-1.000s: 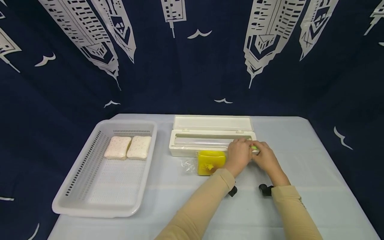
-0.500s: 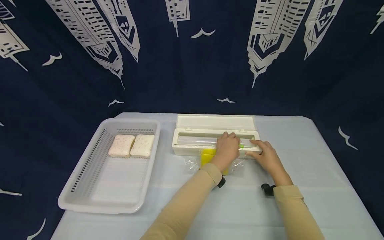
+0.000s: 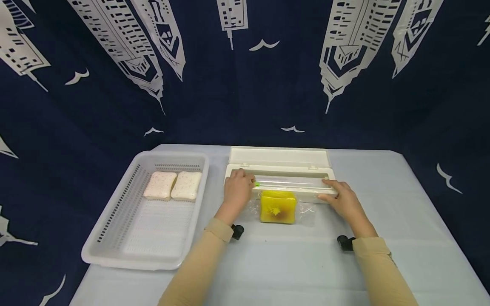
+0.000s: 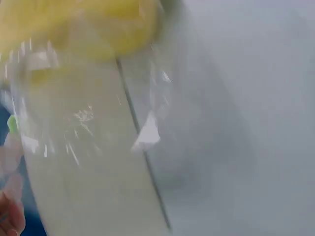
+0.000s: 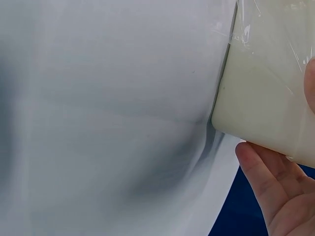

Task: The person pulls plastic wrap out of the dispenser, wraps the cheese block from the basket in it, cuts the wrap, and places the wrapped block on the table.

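Note:
A cream cling film dispenser [image 3: 314, 197] lies across the far part of the table with its lid raised, a clear roll inside. At its left end my left hand [image 3: 236, 190] pinches a small green slider cutter [image 3: 257, 184], whose green edge also shows in the left wrist view. My right hand [image 3: 343, 202] grips the dispenser's right end, fingers against the end wall in the right wrist view. Before the dispenser lies a yellow slice-shaped block [image 3: 278, 207] with a brown patch. Clear film [image 4: 78, 118] stretches from it over the dispenser's front.
To the left stands a white perforated basket [image 3: 86, 253] with two pale, speckled bread slices [image 3: 186, 185] in its back part. The white table [image 3: 298, 267] ends at a dark blue printed cloth [image 3: 249, 93] behind.
My left hand has slid the green slider leftward along the dispenser, from its right end to its left. The yellow block is uncovered by the arm. My right hand has shifted to grip the right end.

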`<state>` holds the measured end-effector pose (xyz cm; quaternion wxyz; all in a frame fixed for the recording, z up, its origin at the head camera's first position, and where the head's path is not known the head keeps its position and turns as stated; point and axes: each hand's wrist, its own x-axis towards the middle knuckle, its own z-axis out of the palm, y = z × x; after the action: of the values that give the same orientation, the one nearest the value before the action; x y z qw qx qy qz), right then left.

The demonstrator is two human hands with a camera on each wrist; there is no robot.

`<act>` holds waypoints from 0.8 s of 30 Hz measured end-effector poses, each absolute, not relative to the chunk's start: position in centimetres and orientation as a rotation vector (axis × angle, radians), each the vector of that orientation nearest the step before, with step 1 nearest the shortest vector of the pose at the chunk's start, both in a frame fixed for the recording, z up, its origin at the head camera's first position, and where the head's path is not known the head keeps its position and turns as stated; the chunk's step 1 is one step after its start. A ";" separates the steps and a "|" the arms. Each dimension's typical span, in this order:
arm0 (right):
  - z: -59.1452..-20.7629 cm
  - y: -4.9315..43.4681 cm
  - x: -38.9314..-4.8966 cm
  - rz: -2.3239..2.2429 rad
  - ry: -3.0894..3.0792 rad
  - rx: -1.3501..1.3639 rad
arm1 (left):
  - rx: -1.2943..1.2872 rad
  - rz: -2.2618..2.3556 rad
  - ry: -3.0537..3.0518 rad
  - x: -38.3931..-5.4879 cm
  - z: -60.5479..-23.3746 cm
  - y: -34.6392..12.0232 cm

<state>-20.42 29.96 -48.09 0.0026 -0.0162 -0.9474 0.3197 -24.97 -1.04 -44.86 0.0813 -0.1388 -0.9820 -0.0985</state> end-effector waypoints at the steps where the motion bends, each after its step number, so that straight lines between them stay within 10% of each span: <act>1: -48.0 30.0 -20.4 1.001 -2.971 -0.050 | -0.375 -0.336 -2.922 -24.9 -44.9 -1.6; 24: -48.1 30.1 -20.6 1.012 -2.954 -0.028 | -0.042 -0.816 -2.656 -24.0 -46.7 -6.5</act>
<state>-20.56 30.06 -48.13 0.0093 -0.0088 -0.9459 0.3241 -23.97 -6.45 -46.70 0.1804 -0.0147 -0.9401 -0.2890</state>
